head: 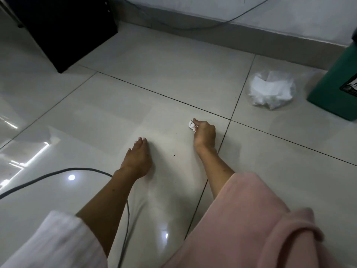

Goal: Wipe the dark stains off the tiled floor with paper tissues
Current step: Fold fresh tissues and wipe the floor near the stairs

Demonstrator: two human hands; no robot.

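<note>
My right hand (204,133) grips a small crumpled white paper tissue (191,125) and holds it down on the glossy pale tiled floor (154,89). My left hand (137,158) rests flat on the same tile, fingers straight and pointing away from me. Between the two hands lie small dark stains (173,155), with a fainter speck (165,130) farther out.
A clear plastic bag of white tissues (270,89) lies at the right, next to a green box (336,88). A black cabinet (63,29) stands at the far left. A grey cable (58,174) runs across the floor under my left arm. A skirting board and wall close the far side.
</note>
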